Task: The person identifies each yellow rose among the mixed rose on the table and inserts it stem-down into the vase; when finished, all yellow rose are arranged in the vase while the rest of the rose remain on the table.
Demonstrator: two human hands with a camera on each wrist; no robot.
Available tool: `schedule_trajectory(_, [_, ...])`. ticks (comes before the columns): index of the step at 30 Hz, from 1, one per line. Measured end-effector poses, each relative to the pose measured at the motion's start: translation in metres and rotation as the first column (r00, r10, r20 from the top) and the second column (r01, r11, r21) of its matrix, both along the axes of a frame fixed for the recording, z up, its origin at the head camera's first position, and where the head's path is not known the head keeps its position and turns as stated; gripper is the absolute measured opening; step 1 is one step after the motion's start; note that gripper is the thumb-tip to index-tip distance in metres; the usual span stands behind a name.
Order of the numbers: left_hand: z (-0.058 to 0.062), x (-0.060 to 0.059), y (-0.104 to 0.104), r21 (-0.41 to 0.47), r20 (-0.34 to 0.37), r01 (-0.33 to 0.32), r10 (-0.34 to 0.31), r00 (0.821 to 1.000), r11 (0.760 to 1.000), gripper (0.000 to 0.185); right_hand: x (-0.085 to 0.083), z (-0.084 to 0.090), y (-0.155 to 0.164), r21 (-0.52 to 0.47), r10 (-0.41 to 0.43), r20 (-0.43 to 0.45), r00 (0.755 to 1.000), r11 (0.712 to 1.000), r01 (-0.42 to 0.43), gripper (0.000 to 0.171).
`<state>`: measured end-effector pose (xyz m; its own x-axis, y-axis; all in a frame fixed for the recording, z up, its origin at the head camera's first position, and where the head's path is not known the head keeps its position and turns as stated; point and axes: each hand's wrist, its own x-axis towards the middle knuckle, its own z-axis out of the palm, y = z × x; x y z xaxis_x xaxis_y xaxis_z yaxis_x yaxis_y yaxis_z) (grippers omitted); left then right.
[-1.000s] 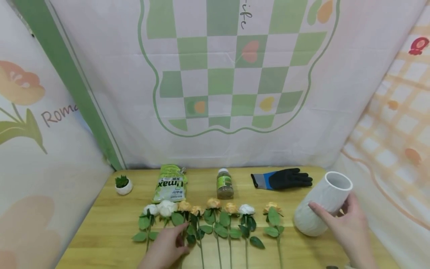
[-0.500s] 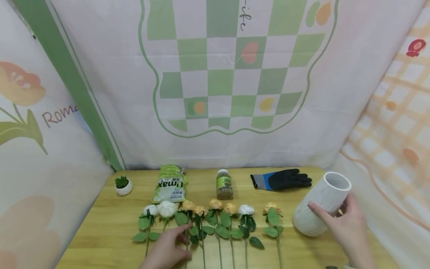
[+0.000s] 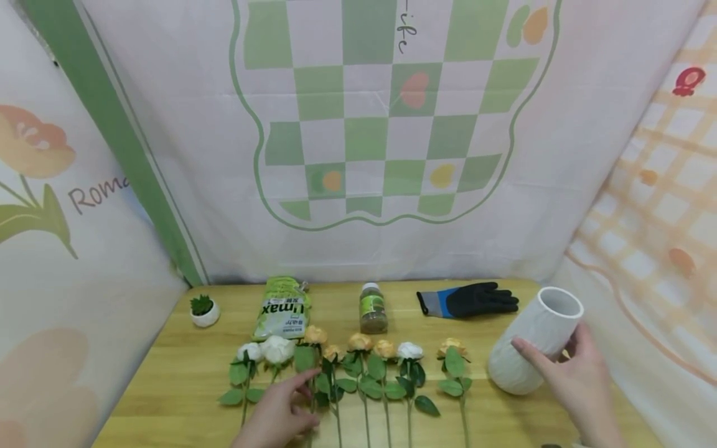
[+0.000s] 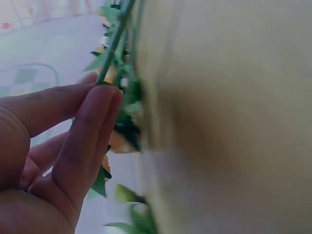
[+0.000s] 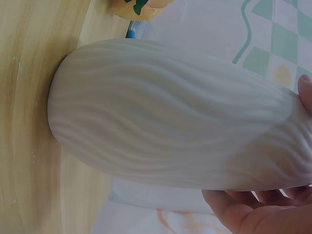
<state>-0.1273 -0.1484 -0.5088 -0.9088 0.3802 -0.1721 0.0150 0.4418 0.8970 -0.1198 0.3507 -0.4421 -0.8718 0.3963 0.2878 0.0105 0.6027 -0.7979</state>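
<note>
Between thumb and fingertips my left hand [image 3: 277, 407] pinches the green stem [image 4: 114, 48] of an artificial yellow-orange rose [image 3: 315, 335]. That rose lies in a row with other flowers: two white ones [image 3: 278, 350] to its left, several yellow-orange ones [image 3: 360, 341] and one white rose [image 3: 411, 351] to its right. My right hand [image 3: 579, 376] grips a white ribbed vase [image 3: 529, 351] near its upper part. In the right wrist view, the vase [image 5: 175, 117] has wavy ridges and stands close to the wooden tabletop. Its mouth faces upward, tilted to the right, in the head view.
Along the back of the wooden table [image 3: 168, 379] are a small potted succulent [image 3: 204, 310], a green-and-white bag [image 3: 282, 309], a jar with a white lid [image 3: 373, 309] and a black-and-blue glove [image 3: 470, 300]. Printed cloth walls [image 3: 386, 249] enclose the back and sides.
The pinched yellow-orange rose has shifted slightly up and to the right, its head now above its neighbours. My left hand has barely moved. The right hand keeps hold of the vase.
</note>
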Motion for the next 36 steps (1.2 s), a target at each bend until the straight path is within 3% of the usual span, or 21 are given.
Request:
schedule_trajectory(4, [0.028, 0.001, 0.006, -0.034, -0.086, 0.014, -0.017, 0.996, 0.999, 0.082, 0.001, -0.001, 0.001, -0.005, -0.001, 0.007, 1.0, 1.0, 0.001, 0.093])
schedule_trajectory(7, [0.047, -0.001, 0.013, -0.045, -0.182, 0.038, -0.046, 0.982, 0.998, 0.081, 0.002, -0.001, 0.002, -0.008, 0.004, 0.019, 1.0, 1.0, -0.004, 0.093])
schedule_trajectory(13, [0.076, -0.018, 0.036, -0.086, -0.402, 0.077, -0.105, 0.91, 0.993, 0.084, 0.004, 0.001, 0.003, -0.007, 0.014, 0.033, 0.999, 1.0, -0.014, 0.094])
schedule_trajectory(17, [0.097, -0.036, 0.062, -0.131, -0.52, 0.1, -0.154, 0.84, 0.986, 0.088, 0.003, 0.0, 0.003, -0.014, 0.039, 0.016, 0.999, 0.999, -0.039, 0.094])
schedule_trajectory(21, [0.13, -0.05, 0.095, -0.143, -0.616, 0.161, -0.215, 0.758, 0.977, 0.089, 0.002, -0.002, 0.002, -0.004, 0.04, 0.006, 0.999, 0.999, -0.04, 0.093])
schedule_trajectory(24, [0.156, -0.058, 0.122, -0.12, -0.693, 0.232, -0.249, 0.677, 0.965, 0.088, 0.003, -0.002, 0.002, 0.0, 0.038, 0.003, 0.999, 0.999, -0.038, 0.093])
schedule_trajectory(26, [0.17, -0.065, 0.142, -0.091, -0.747, 0.285, -0.255, 0.614, 0.954, 0.084, 0.004, -0.002, 0.002, -0.006, 0.041, 0.002, 0.999, 0.999, -0.041, 0.093])
schedule_trajectory(28, [0.182, -0.073, 0.162, -0.05, -0.8, 0.33, -0.236, 0.551, 0.943, 0.08, 0.004, -0.001, 0.001, -0.006, 0.043, 0.001, 0.999, 0.999, -0.043, 0.093])
schedule_trajectory(31, [0.197, -0.083, 0.191, 0.023, -0.861, 0.375, -0.172, 0.479, 0.927, 0.075, 0.004, -0.001, 0.0, -0.009, 0.048, 0.002, 0.999, 0.999, -0.048, 0.093])
schedule_trajectory(32, [0.202, -0.085, 0.2, 0.038, -0.876, 0.379, -0.151, 0.458, 0.925, 0.073, 0.004, -0.001, 0.0, -0.008, 0.049, 0.002, 0.999, 0.999, -0.049, 0.093])
schedule_trajectory(36, [0.218, -0.091, 0.237, 0.091, -0.905, 0.411, -0.098, 0.415, 0.907, 0.07, 0.005, -0.001, 0.0, -0.025, 0.054, 0.005, 0.999, 0.998, -0.054, 0.095])
